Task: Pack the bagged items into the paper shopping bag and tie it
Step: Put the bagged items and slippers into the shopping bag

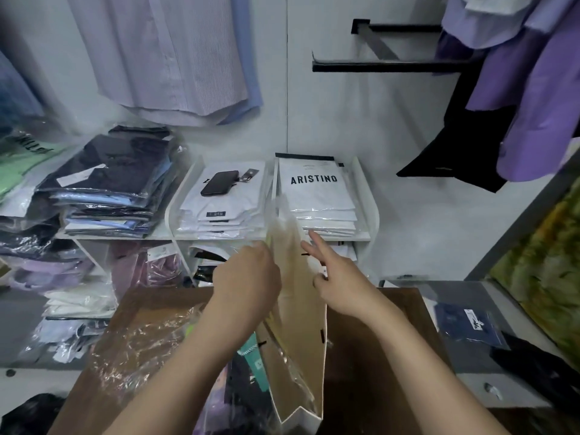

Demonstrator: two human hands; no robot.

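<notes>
Fingers of the left hand point(248, 277) pinch the paper bag point(298, 324) at its far rim; the right hand's fingers point(314, 246) are spread against its other wall. The bag stands open on the brown surface point(376, 340), clear-wrapped items point(295, 375) inside. Packing seems nearly done; next, closing and tying the top.

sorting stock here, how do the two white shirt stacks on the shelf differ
The left stack has a dark phone lying on top; the right stack has nothing on it. The right stack's top pack shows large ARISTINO lettering and a dark top strip; the left stack's top pack shows only small dark labels. Both hold folded white shirts in clear plastic, side by side.
</notes>
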